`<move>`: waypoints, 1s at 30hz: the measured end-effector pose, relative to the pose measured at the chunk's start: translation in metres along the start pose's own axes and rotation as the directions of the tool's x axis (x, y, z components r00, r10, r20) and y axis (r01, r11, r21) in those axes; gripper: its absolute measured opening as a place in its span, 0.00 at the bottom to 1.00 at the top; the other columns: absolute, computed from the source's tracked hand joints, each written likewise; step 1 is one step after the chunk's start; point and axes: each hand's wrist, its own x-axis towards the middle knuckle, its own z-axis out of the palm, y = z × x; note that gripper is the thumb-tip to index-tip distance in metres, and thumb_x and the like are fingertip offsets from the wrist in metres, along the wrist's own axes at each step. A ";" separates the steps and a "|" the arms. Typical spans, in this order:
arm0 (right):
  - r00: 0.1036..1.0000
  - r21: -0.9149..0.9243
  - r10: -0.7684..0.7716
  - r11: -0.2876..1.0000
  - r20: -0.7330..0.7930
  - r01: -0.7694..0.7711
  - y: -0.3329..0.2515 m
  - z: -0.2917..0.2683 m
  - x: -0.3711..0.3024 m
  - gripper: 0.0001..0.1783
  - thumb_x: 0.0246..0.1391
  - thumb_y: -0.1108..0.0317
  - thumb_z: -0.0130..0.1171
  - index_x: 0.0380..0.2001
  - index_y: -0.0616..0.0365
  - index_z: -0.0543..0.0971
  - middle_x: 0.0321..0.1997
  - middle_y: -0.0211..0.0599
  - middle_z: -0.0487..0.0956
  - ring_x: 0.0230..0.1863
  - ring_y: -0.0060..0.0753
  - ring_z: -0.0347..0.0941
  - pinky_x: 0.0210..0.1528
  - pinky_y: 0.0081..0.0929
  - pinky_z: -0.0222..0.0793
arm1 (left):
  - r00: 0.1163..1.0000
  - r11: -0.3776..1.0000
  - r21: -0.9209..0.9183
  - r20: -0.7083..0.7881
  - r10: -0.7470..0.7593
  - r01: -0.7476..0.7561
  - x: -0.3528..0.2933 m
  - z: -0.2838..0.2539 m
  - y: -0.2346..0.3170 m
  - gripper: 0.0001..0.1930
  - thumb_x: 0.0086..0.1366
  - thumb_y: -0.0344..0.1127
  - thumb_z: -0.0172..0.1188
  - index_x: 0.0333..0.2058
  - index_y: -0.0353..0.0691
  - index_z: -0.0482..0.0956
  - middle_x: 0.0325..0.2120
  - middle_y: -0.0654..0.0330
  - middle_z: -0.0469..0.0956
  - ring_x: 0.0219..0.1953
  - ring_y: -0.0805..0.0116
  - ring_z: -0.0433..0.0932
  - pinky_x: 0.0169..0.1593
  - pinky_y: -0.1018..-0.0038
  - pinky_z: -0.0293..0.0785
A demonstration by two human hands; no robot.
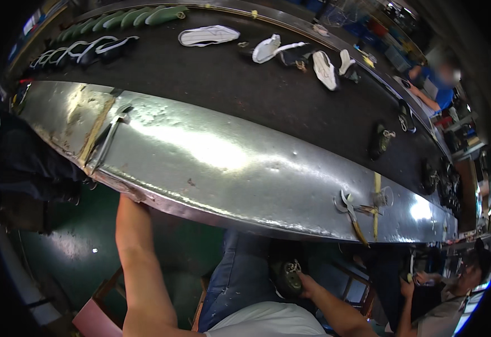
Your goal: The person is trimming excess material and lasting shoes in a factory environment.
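Observation:
My right hand (308, 286) grips a dark shoe (290, 278) with laces, low beside my jeans-clad leg and below the bench edge. My left arm reaches up to the near edge of the shiny metal bench (200, 185). There my left hand (133, 192) meets the edge, and its fingers cannot be made out. A long, thin metal tool (106, 140) lies on the bench beyond that hand. Toward the right end are pliers (349, 210) with yellowish handles, partly over the near edge, and a small clear round container (386, 195).
Behind the bench runs a dark conveyor belt (212, 78) carrying white-soled shoes (209, 36), dark shoes (381, 140) and a row of green pieces (127, 19). A person in blue (444, 92) sits across at the right; another person (461, 275) works at my right.

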 end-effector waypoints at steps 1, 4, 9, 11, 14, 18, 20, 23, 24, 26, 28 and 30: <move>1.000 0.012 0.010 1.000 0.025 -0.011 0.001 -0.004 0.005 0.25 0.72 0.52 0.41 0.57 0.59 0.74 0.56 0.43 0.79 0.55 0.42 0.77 0.63 0.45 0.71 | 1.000 1.000 0.003 -0.002 -0.011 0.011 0.002 0.000 -0.005 0.28 0.72 0.56 0.45 0.60 0.41 0.69 0.56 0.56 0.74 0.58 0.55 0.73 0.61 0.55 0.72; 0.999 0.016 0.026 1.000 0.039 -0.026 0.000 -0.006 0.004 0.25 0.72 0.51 0.41 0.57 0.59 0.73 0.56 0.43 0.79 0.56 0.41 0.77 0.63 0.46 0.71 | 1.000 1.000 0.014 -0.025 -0.009 0.009 0.015 -0.001 0.003 0.28 0.73 0.56 0.45 0.60 0.41 0.69 0.56 0.56 0.74 0.58 0.55 0.73 0.61 0.55 0.72; 0.998 0.009 0.012 1.000 0.054 -0.012 0.004 -0.005 0.007 0.28 0.72 0.49 0.37 0.55 0.61 0.75 0.54 0.47 0.80 0.54 0.43 0.78 0.62 0.46 0.71 | 0.997 0.999 0.032 -0.067 0.024 -0.022 0.020 -0.007 0.027 0.28 0.73 0.55 0.45 0.60 0.41 0.69 0.57 0.56 0.74 0.58 0.54 0.73 0.61 0.55 0.72; 1.000 0.001 0.001 1.000 0.018 -0.001 0.000 0.006 -0.006 0.28 0.72 0.50 0.37 0.56 0.61 0.75 0.55 0.46 0.80 0.55 0.42 0.78 0.62 0.46 0.71 | 0.996 0.999 0.043 -0.080 0.030 -0.026 0.012 -0.035 0.037 0.28 0.73 0.55 0.45 0.60 0.41 0.69 0.57 0.55 0.74 0.58 0.54 0.73 0.61 0.55 0.72; 0.997 0.022 0.026 0.999 0.071 -0.028 -0.002 0.007 -0.007 0.27 0.71 0.48 0.42 0.59 0.58 0.72 0.58 0.44 0.78 0.57 0.42 0.76 0.64 0.46 0.69 | 0.993 0.997 0.063 -0.106 0.058 -0.051 0.014 -0.019 0.034 0.28 0.73 0.55 0.45 0.60 0.41 0.69 0.57 0.55 0.74 0.58 0.54 0.73 0.61 0.55 0.72; 0.994 0.051 0.027 0.998 0.109 -0.033 -0.007 0.012 -0.011 0.28 0.71 0.48 0.41 0.60 0.58 0.72 0.59 0.44 0.77 0.58 0.43 0.76 0.64 0.47 0.69 | 0.989 0.994 0.093 -0.128 0.073 -0.061 0.006 -0.013 0.021 0.28 0.73 0.55 0.45 0.60 0.40 0.69 0.57 0.55 0.74 0.59 0.54 0.73 0.61 0.55 0.72; 0.994 0.051 0.004 0.999 0.105 -0.009 -0.007 0.010 -0.009 0.28 0.72 0.47 0.41 0.60 0.59 0.72 0.60 0.45 0.77 0.57 0.42 0.76 0.64 0.46 0.70 | 0.987 0.992 0.107 -0.140 0.077 -0.063 0.006 -0.011 0.019 0.28 0.73 0.55 0.45 0.60 0.40 0.69 0.57 0.55 0.74 0.59 0.54 0.73 0.61 0.55 0.72; 0.989 0.039 -0.009 0.999 0.144 0.003 -0.004 0.007 -0.006 0.29 0.72 0.47 0.40 0.60 0.59 0.72 0.59 0.45 0.77 0.57 0.42 0.76 0.63 0.45 0.71 | 0.982 0.988 0.131 -0.161 0.102 -0.081 -0.006 -0.025 0.033 0.28 0.73 0.55 0.45 0.60 0.40 0.69 0.57 0.55 0.73 0.59 0.54 0.72 0.61 0.55 0.72; 0.988 0.029 0.000 1.000 0.154 -0.004 -0.004 0.012 -0.011 0.29 0.72 0.47 0.40 0.60 0.59 0.72 0.59 0.45 0.77 0.57 0.42 0.76 0.63 0.45 0.71 | 0.976 0.985 0.138 -0.178 0.123 -0.099 -0.012 -0.028 0.043 0.28 0.73 0.55 0.45 0.60 0.40 0.69 0.57 0.55 0.73 0.59 0.54 0.72 0.61 0.55 0.72; 0.999 0.028 -0.018 0.999 0.040 0.017 -0.006 0.031 -0.025 0.27 0.72 0.51 0.39 0.56 0.61 0.74 0.56 0.46 0.79 0.55 0.40 0.78 0.62 0.43 0.72 | 0.974 0.982 0.152 -0.177 0.138 -0.111 -0.037 -0.032 0.016 0.28 0.73 0.55 0.45 0.60 0.40 0.69 0.57 0.55 0.73 0.59 0.54 0.72 0.61 0.55 0.72; 0.995 -0.010 -0.015 1.000 0.102 0.017 -0.001 0.027 -0.021 0.28 0.71 0.48 0.40 0.59 0.60 0.73 0.58 0.46 0.78 0.57 0.42 0.77 0.63 0.44 0.71 | 0.966 0.976 0.167 -0.194 0.171 -0.140 -0.077 -0.036 -0.005 0.28 0.73 0.55 0.45 0.60 0.40 0.68 0.57 0.55 0.73 0.59 0.54 0.72 0.61 0.55 0.72; 0.994 0.064 0.025 0.997 0.110 -0.032 0.016 0.012 -0.012 0.30 0.71 0.46 0.41 0.61 0.59 0.72 0.60 0.47 0.76 0.59 0.43 0.76 0.63 0.45 0.71 | 0.985 0.952 0.304 0.156 -0.070 0.019 -0.149 -0.001 -0.118 0.22 0.73 0.43 0.50 0.58 0.35 0.70 0.54 0.51 0.75 0.57 0.54 0.74 0.59 0.57 0.73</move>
